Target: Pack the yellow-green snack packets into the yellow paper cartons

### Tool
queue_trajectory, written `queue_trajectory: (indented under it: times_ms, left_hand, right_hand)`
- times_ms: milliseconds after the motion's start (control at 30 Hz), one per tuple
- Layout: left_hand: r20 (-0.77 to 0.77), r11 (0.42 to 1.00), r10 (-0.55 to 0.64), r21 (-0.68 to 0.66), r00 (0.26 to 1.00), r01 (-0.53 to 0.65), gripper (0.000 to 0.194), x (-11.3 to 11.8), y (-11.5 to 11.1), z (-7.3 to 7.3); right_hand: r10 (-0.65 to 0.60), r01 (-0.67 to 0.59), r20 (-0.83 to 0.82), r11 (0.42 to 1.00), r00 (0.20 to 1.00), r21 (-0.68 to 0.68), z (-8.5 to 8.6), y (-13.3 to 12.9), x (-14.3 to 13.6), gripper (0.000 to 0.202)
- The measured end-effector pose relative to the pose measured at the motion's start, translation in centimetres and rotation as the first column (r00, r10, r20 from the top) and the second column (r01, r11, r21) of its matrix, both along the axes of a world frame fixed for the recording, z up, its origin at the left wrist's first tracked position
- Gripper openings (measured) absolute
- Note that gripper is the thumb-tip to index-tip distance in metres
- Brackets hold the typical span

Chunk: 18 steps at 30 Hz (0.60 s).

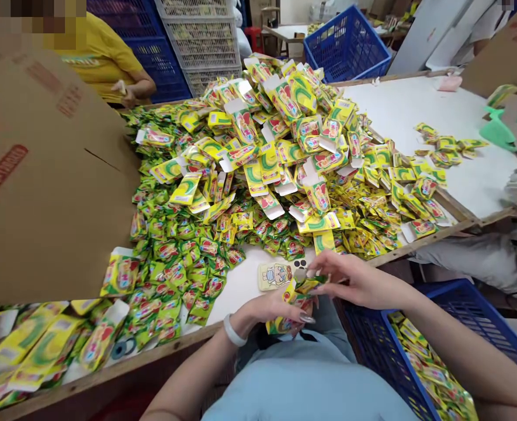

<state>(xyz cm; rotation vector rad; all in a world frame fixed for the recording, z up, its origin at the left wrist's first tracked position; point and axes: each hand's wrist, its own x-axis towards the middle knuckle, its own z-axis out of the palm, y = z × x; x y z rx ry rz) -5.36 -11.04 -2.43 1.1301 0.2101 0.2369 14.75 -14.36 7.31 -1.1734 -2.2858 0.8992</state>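
My left hand (269, 307) is closed around a small yellow carton (279, 325), held low in front of my body. My right hand (354, 280) pinches a small green and yellow packet (311, 285) at the carton's upper end; the fingers partly cover it, so I cannot tell how far inside it is. Just beyond both hands, a phone in a cartoon-print case (269, 276) lies on the white tabletop (240, 278). Green packets (183, 257) spread over the table to the left of the phone. Behind it rises a heap of yellow cartons (258, 158), many with white flaps up.
A large cardboard box (52, 175) blocks the left side. To my right stands a blue crate (416, 374) with yellow cartons inside. A wooden rim (420, 242) edges the table. Another blue crate (346, 49) tilts behind the heap. A person in yellow (104, 58) stands across the table.
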Motion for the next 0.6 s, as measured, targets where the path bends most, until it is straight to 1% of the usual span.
queue_trajectory:
  times_ms: [67,133,167,233,300,367,400,467,500,533,567,600]
  left_hand:
    - [-0.013,0.999,-0.034,0.029,0.999,0.034,0.049,-0.3,0.3,-0.4]
    - [-0.046,0.995,-0.077,0.062,0.996,0.08,0.049,-0.6,0.5,-0.7]
    - [-0.061,0.991,-0.106,0.071,0.992,0.11,0.048,-0.7,0.6,-0.8]
    - [-0.074,0.984,-0.158,0.068,0.985,0.163,0.047,-0.7,0.6,-1.2]
    - [-0.072,0.985,-0.161,0.053,0.984,0.165,0.045,-0.4,0.3,-1.7]
    - [-0.066,0.99,-0.119,0.062,0.991,0.123,0.042,0.1,-0.1,-2.4]
    - [-0.06,0.992,-0.1,0.075,0.993,0.104,0.044,0.3,-0.3,-2.7]
    - [-0.024,0.989,-0.072,0.126,0.997,0.074,0.054,0.8,-0.3,-3.1]
    - [0.009,0.984,-0.036,0.172,0.999,0.034,0.061,1.0,-0.1,-3.2]
    - [0.046,0.971,0.031,0.235,0.998,-0.041,0.067,1.2,0.3,-3.1]
    - [0.08,0.935,0.141,0.315,0.987,-0.16,0.068,1.3,0.9,-3.0]
    - [0.107,0.855,0.285,0.421,0.953,-0.303,0.064,1.4,1.7,-2.9]
  right_hand:
    - [-0.045,0.045,-0.044,0.999,0.998,0.001,-1.0,-0.4,-0.1,0.018]
    - [-0.024,0.026,-0.05,0.999,0.998,0.028,-1.8,-0.8,-0.3,0.024]
    - [0.004,-0.004,-0.045,1.0,0.999,0.013,-2.0,-1.0,-0.3,0.027]
    - [0.069,-0.073,-0.048,0.994,0.996,-0.08,-2.3,-1.5,-0.4,0.032]
    - [0.108,-0.119,-0.071,0.978,0.992,-0.17,-2.6,-2.2,-0.4,0.029]
    - [0.101,-0.116,-0.08,0.969,0.992,-0.217,-3.3,-3.0,-0.7,0.027]
    - [0.081,-0.097,-0.077,0.97,0.994,-0.224,-3.7,-3.5,-0.8,0.026]
    - [0.032,-0.045,-0.067,0.978,0.997,-0.206,-4.3,-4.2,-0.5,0.026]
    - [-0.001,-0.011,-0.068,0.986,0.998,-0.168,-4.3,-4.2,0.2,0.028]
    - [-0.055,0.048,-0.074,0.994,0.996,-0.099,-3.9,-3.9,1.5,0.029]
    - [-0.139,0.141,-0.085,0.99,0.987,0.009,-3.1,-3.2,3.3,0.029]
    - [-0.257,0.27,-0.099,0.952,0.961,0.146,-1.9,-2.1,5.6,0.029]
